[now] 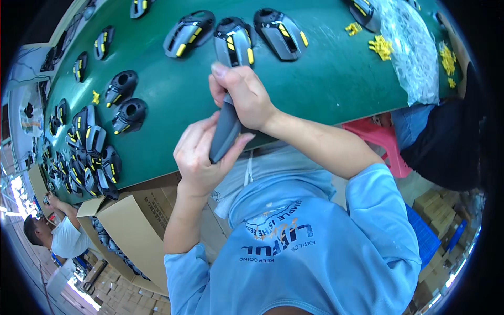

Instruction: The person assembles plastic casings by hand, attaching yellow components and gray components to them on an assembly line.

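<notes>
A long table with a smooth green top (325, 79) carries nearly everything, its near edge running in front of the person. Against that edge, toward the left, stands an open brown cardboard box (134, 220) with dark rounded pieces (107, 236) inside. Toward the right end, a bulging clear plastic bag (412, 52) reaches down to the near edge. A crowded heap of black-and-grey plastic shells with yellow strips (84, 152) lies at the left, along the near edge (some overlap one another). Three similar rounded shells (283, 34) sit farther in from that edge, beyond the hands, and two with round openings (129, 115) rest between the heap and the hands.

Above the near edge, the left hand (197, 149) clasps the lower end of a dark grey curved plastic shell (224, 134), fingers on one side and thumb on the other. The right hand (244, 97) is curled closed around its upper end, thumb extended (whether a smaller piece sits under those fingers, I cannot tell). Small bright yellow plastic pieces (381, 47) lie clustered beside the bag.
</notes>
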Tool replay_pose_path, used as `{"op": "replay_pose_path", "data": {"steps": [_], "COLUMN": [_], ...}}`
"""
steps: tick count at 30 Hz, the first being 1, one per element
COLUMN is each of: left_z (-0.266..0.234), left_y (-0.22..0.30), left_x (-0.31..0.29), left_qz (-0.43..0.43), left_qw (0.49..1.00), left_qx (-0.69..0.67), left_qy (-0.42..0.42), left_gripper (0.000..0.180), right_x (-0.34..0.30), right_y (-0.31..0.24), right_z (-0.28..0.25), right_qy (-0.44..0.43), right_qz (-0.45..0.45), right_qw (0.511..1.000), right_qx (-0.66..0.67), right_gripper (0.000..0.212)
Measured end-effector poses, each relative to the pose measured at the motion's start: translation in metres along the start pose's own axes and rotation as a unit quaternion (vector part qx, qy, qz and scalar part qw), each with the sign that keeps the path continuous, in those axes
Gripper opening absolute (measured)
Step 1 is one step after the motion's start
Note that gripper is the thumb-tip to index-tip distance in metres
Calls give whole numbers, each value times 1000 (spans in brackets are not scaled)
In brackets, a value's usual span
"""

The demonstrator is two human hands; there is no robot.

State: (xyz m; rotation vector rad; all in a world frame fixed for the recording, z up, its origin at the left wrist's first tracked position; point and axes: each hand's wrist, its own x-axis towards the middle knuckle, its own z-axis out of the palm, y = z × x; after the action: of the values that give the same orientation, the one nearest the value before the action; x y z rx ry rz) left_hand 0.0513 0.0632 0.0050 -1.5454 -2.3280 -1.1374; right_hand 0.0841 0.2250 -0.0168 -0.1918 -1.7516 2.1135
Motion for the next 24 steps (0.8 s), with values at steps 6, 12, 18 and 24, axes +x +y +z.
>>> {"op": "replay_pose_path", "data": {"steps": [6,12,18,24], "left_z": [16,6,-8,-27], "left_y": [-5,-28,-42,-42], "left_x": [5,-13,-19,-19], "left_qz": [-79,-343,-286,-257], "left_qw": [993,666,803,856], "left_qx": [-75,-636,-511,-447], "left_qy": [50,187,113,42], "left_gripper": [46,95,73,75], "right_x": [5,-6,-7,-7], "right_y": [8,-6,-1,-6], "right_z": [-2,5,-11,-2], "right_qy": [85,-68,-154,-177], "right_qz": [-34,5,-59,-112], "right_qw": [996,987,986,974], "right_qx": [-10,142,-14,-84], "right_gripper": [82,28,19,18]}}
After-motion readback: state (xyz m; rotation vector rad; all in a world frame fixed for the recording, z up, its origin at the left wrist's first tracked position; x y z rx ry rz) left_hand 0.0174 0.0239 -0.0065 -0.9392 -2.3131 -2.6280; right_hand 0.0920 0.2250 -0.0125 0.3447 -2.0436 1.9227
